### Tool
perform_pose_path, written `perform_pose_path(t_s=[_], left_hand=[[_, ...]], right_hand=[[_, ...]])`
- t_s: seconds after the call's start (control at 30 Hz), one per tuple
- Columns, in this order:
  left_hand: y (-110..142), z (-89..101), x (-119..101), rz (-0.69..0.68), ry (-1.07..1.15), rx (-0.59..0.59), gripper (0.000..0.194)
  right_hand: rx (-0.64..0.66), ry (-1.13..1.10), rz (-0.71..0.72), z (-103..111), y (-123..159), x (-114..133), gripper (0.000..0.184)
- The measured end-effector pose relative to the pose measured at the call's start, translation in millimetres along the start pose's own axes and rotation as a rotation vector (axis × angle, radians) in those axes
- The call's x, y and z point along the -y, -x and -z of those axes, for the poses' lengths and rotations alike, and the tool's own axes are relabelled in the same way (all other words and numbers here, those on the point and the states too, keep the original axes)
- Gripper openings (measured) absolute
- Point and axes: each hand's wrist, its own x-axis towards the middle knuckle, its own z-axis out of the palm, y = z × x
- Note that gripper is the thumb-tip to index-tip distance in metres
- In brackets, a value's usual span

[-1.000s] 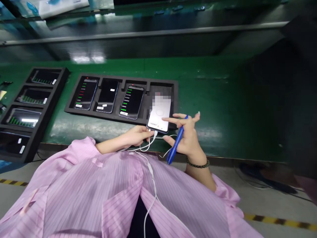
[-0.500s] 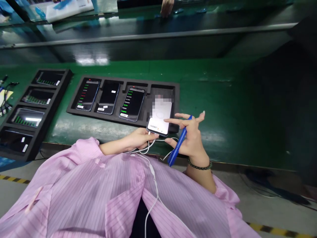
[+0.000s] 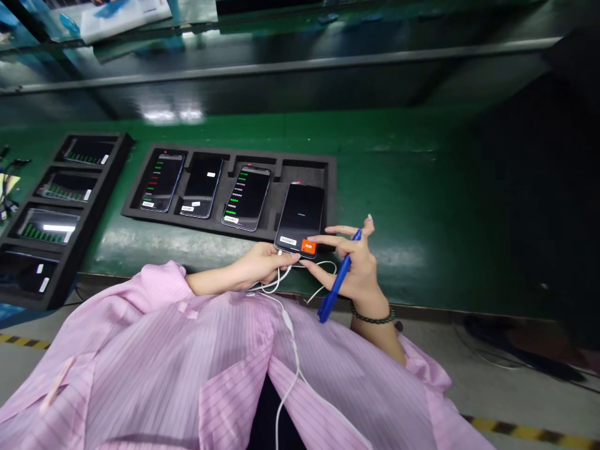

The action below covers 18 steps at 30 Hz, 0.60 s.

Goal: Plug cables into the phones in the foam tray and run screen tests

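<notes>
My left hand (image 3: 262, 264) is closed on the near end of a smartphone (image 3: 300, 212), its thumb at the bottom edge. White earphones (image 3: 287, 320) trail from that end down over the pink striped smock. The phone's screen is dark, with a white label and an orange button near the bottom; its far end lies over the right compartment of a black foam tray (image 3: 330, 181). In my right hand (image 3: 359, 269) a blue pen (image 3: 341, 275) is held between the fingers. The right index fingertip is at the orange button, the thumb near the phone's lower edge.
Three more smartphones (image 3: 246, 197) lie in the tray's other compartments. A second black tray (image 3: 94, 215) with several phones stands at the left, near dark cables (image 3: 7, 194). The green bench (image 3: 422, 206) ends at its front edge; a raised rail (image 3: 281, 66) runs behind.
The phone's screen has gone from bright white to dark with an orange button. My right hand has moved slightly left and down, its index finger now at the button. My left hand keeps its hold.
</notes>
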Motion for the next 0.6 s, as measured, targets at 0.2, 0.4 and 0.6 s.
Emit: perform_pose_path(t_s=[0.2,0.4,0.6], left_hand=[[4.1,-3.6,-6.6,0.039,-0.001,-0.051,0.049],[9.0,-9.8,-12.3,0.088,-0.033,-0.185,0.044],[11.3,-17.5,-12.1,0.063,0.006,-0.277,0.039]], right_hand=[[-0.022,-0.027,0.031,-6.0,1.6,-5.3,0.025],[-0.053,-0.026,0.033,-8.1,3.8,-7.5,0.026],[-0.077,-0.007,0.066,-6.5,3.7,-7.1,0.029]])
